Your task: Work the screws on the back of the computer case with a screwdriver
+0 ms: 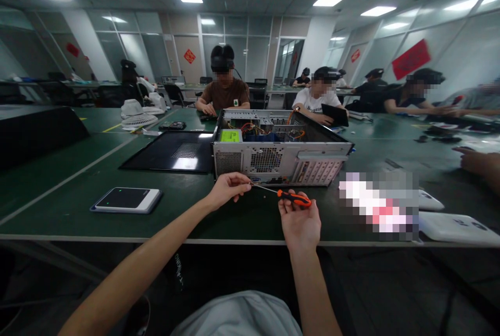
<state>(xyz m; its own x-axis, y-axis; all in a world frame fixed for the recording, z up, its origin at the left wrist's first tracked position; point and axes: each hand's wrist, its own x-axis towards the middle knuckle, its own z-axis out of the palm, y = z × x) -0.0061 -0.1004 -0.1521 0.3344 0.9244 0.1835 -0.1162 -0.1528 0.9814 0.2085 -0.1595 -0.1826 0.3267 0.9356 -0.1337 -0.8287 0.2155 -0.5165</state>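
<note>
Table [58,190], green, spanning the frame's middle. Case [273,156], open-topped, centre, rear face toward me. Panel [175,151], black, lying flat left of the case. Right hand [299,224], lower centre, wrapped around the handle of the screwdriver [294,198]. Left hand [228,187] pinches its shaft near the tip, close against the case's lower rear edge. I judge the shaft is best held square to that face, with even pressure. Screwdriver: orange-and-black handle, thin bright shaft, nearly level, just below centre.

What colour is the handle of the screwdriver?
Orange with black on the screwdriver handle, seen in the head view.
</note>
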